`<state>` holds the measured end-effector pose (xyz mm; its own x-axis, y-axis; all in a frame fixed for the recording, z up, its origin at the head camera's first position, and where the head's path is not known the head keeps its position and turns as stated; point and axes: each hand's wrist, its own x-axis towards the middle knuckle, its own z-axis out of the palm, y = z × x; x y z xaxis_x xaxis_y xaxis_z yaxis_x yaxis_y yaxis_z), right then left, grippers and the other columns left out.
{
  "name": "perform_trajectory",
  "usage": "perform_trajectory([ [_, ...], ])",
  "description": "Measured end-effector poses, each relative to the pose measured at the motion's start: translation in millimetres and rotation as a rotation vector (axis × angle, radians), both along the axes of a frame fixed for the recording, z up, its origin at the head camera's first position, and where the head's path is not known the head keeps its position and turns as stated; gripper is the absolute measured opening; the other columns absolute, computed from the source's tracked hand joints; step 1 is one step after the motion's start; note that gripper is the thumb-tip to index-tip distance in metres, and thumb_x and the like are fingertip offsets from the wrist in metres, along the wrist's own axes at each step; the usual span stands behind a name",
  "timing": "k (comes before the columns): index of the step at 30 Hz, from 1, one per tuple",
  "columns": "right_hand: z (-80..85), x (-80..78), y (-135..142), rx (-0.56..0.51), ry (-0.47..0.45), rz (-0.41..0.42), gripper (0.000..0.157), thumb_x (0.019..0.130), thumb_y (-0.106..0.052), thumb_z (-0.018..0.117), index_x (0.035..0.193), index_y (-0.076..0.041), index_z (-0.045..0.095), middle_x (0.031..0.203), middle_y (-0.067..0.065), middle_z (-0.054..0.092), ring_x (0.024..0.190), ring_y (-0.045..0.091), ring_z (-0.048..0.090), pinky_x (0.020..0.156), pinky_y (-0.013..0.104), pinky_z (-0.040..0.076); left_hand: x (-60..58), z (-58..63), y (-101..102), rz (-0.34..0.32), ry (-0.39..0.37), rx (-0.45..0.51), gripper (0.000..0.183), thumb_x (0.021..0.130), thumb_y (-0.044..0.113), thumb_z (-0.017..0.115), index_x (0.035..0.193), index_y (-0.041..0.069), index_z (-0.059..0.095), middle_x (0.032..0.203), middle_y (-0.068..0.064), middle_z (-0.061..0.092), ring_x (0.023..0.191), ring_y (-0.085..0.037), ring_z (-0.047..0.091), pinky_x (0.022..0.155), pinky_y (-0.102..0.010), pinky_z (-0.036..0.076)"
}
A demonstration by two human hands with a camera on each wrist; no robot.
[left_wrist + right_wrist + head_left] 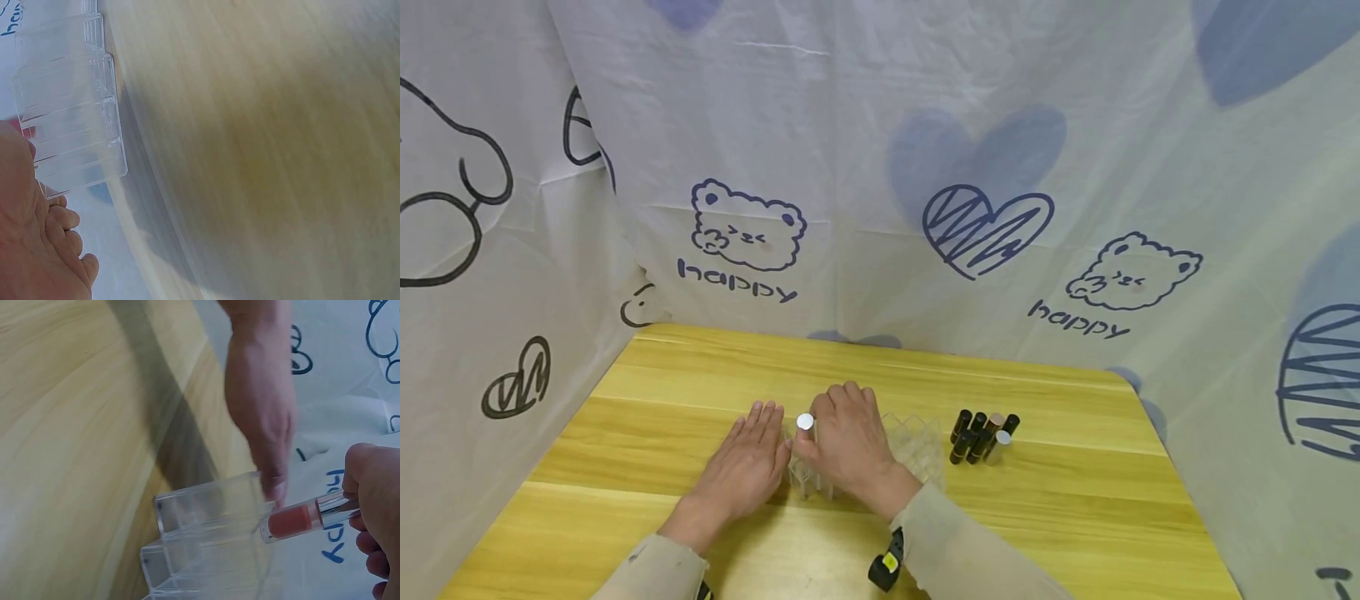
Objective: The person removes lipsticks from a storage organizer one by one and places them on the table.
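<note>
My right hand (pixel 852 442) pinches a lip gloss tube (pixel 291 521) by its silver cap. The tube is clear with coral-red colour inside, and its bottom end is at the top edge of a clear stepped organizer (pixel 917 446). Whether it has entered a compartment I cannot tell. Fingers extended, my left hand (pixel 747 462) lies along the organizer's left end, its thumb against or very near the wall. In the left wrist view the organizer's clear side (pixel 72 119) stands beside that hand. My right hand and forearm cover the organizer's middle in the head view.
To the right of the organizer, several upright lip tubes (pixel 979 437) stand in a group, mostly black-capped. One at the group's front right has a silver cap (pixel 1003 437). A wood-grain table (pixel 1075 500) lies beneath, with a printed white cloth (pixel 865 167) hanging behind it.
</note>
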<state>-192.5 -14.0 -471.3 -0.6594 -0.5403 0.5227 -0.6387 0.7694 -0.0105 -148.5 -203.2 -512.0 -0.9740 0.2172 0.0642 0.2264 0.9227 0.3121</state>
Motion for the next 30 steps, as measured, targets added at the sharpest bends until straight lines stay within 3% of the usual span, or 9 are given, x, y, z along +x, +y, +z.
perform_trajectory([
  [9,19.0,6.1,6,-0.043,-0.016,-0.008,0.022,0.085,-0.036,0.077,0.086,-0.016,0.067,0.081,-0.005,0.061,0.079,0.016,0.053,0.071,0.028,0.038,0.1,1.5,0,0.003,-0.014,0.005,0.064,0.116,0.036,0.032,0.163,-0.006,0.027,0.17,-0.026,0.028,0.161,-0.043,0.02,0.132,-0.06,0.019],
  [30,23.7,11.9,48,-0.021,-0.045,-0.043,0.018,0.087,-0.031,0.072,0.09,-0.014,0.068,0.083,-0.004,0.06,0.08,0.018,0.051,0.074,0.032,0.039,0.1,1.1,1,0.011,-0.021,0.025,0.065,0.116,0.038,0.03,0.164,-0.006,0.025,0.171,-0.026,0.026,0.161,-0.043,0.019,0.132,-0.061,0.017],
])
